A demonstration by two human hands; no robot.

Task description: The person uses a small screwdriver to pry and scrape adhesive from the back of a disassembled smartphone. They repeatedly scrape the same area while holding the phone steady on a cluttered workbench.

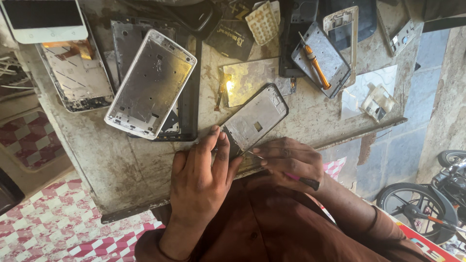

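1 head-worn camera looks steeply down, close above the worn workbench (121, 170), street floor at the edges

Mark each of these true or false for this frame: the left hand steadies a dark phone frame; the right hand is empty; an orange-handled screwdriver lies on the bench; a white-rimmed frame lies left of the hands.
1. The left hand steadies the dark phone frame: true.
2. The right hand is empty: false, it holds a thin pink-handled tool.
3. An orange-handled screwdriver lies on the bench: true.
4. A white-rimmed frame lies left of the hands: true.
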